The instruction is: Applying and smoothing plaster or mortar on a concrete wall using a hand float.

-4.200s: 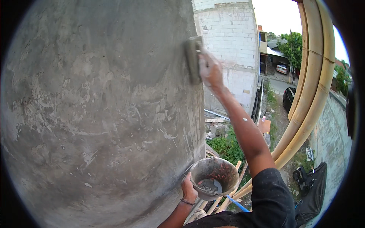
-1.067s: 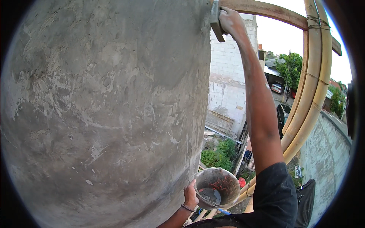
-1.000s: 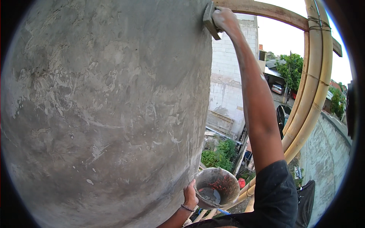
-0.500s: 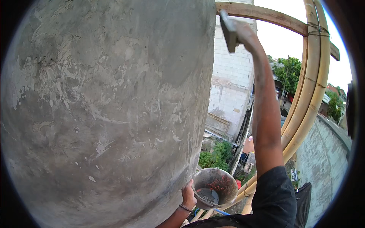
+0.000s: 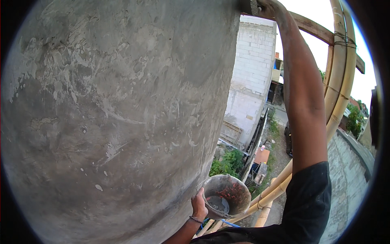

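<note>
My left hand [image 5: 199,205] is closed on the rim of a bucket [image 5: 240,194], low in the view beside the wall's edge. The bucket tilts toward me; wet grey stuff lies at its bottom, and reddish marks streak its inner side. High up, my right arm reaches to the top edge of the view. There my right hand [image 5: 269,8] grips a plastering float [image 5: 248,6], held at the upper corner of the grey plastered wall [image 5: 130,105]. Much of the float and part of that hand are cut off by the frame. Whether the float touches the wall is hard to tell.
Bamboo poles [image 5: 339,77] tied with wire curve up on the right, joined by a wooden beam [image 5: 310,28]. More bamboo [image 5: 273,194] runs below, beside the bucket. Far beneath are plants [image 5: 228,163] and a white block building [image 5: 252,61].
My right hand has risen with the float, up and slightly right, to the wall's top corner. The bucket, in my left hand, has shifted a little left and up in the view.
</note>
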`<state>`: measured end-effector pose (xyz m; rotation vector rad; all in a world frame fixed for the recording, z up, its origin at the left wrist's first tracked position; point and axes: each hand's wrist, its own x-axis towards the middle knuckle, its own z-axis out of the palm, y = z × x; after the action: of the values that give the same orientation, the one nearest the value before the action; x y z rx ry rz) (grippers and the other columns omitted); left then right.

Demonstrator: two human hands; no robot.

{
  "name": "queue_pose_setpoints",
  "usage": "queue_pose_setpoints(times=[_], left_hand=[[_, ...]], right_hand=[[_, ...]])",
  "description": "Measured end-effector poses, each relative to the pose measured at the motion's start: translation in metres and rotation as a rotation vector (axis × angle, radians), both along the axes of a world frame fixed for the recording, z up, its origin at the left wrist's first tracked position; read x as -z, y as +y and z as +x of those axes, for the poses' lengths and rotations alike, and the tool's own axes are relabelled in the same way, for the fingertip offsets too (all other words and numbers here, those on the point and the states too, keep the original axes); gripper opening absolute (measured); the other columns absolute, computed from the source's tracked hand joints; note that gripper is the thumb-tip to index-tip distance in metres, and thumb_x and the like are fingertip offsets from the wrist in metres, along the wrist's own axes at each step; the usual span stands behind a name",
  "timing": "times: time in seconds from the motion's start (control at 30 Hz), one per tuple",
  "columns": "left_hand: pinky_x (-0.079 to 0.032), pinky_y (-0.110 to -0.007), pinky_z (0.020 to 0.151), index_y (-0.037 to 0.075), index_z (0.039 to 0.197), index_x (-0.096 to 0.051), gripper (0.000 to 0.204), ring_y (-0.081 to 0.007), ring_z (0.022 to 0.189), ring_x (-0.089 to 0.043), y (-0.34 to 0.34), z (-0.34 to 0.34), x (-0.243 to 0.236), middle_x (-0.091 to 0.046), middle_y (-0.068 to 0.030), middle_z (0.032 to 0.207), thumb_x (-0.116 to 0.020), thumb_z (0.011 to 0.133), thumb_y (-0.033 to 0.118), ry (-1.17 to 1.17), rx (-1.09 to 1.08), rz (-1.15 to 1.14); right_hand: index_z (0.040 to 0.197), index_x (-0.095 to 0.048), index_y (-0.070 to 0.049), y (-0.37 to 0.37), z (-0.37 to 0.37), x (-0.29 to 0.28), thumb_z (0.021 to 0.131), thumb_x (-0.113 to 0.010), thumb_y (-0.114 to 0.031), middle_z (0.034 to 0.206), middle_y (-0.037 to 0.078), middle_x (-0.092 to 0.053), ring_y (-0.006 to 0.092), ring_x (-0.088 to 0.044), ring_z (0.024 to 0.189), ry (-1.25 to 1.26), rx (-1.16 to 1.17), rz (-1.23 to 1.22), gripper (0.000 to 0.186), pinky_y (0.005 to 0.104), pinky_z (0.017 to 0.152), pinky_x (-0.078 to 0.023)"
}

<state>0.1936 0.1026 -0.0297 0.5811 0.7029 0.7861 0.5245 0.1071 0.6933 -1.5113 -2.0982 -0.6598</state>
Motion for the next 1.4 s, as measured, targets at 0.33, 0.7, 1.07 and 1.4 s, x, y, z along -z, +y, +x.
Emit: queue_pose_setpoints(times=[0.33,0.7,1.07,1.4], left_hand=[[-0.057,-0.039,0.072,0.003,0.107,-0.066,0.028,-0.0224,0.093,-0.064,-0.019,0.014,-0.009,-0.065,-0.0082,0.102,-0.060,0.094,0.028,-0.035,0.152,0.011],[-0.058,-0.038,0.074,0.003,0.113,-0.065,0.030,-0.0220,0.097,-0.064,-0.012,-0.003,-0.018,-0.065,-0.0078,0.108,-0.061,0.093,0.024,-0.022,-0.039,-0.074],[-0.050,-0.037,0.088,-0.004,0.115,-0.066,0.035,-0.0225,0.102,-0.062,-0.004,0.001,0.011,-0.067,-0.0118,0.114,-0.062,0.092,0.022,-0.100,0.000,-0.031],[-0.047,-0.035,0.090,-0.007,0.109,-0.066,0.036,-0.0207,0.097,-0.062,-0.011,-0.008,0.015,-0.067,-0.0106,0.107,-0.060,0.095,0.026,-0.033,0.069,-0.008]], right_hand=[[0.112,-0.066,-0.002,-0.080,0.024,0.037,0.099,-0.053,-0.036,0.114,0.009,-0.066,0.0201,-0.064,0.102,-0.123,0.339,0.186,0.039,0.0316,0.081,-0.052],[0.071,-0.060,-0.004,-0.013,-0.042,0.043,0.082,-0.065,-0.005,0.064,0.003,-0.053,0.0192,-0.052,0.060,-0.045,-0.349,0.284,0.012,0.0330,0.054,-0.043],[0.111,-0.069,0.001,-0.021,-0.123,0.224,0.102,-0.046,-0.035,0.072,0.004,-0.063,0.0140,-0.060,0.061,0.534,0.308,-0.027,0.044,0.0316,0.057,-0.053],[0.110,-0.068,-0.007,-0.038,-0.090,0.165,0.105,-0.038,-0.037,0.067,0.007,-0.061,0.0152,-0.058,0.062,0.467,0.318,0.373,0.043,0.0378,0.059,-0.049]])
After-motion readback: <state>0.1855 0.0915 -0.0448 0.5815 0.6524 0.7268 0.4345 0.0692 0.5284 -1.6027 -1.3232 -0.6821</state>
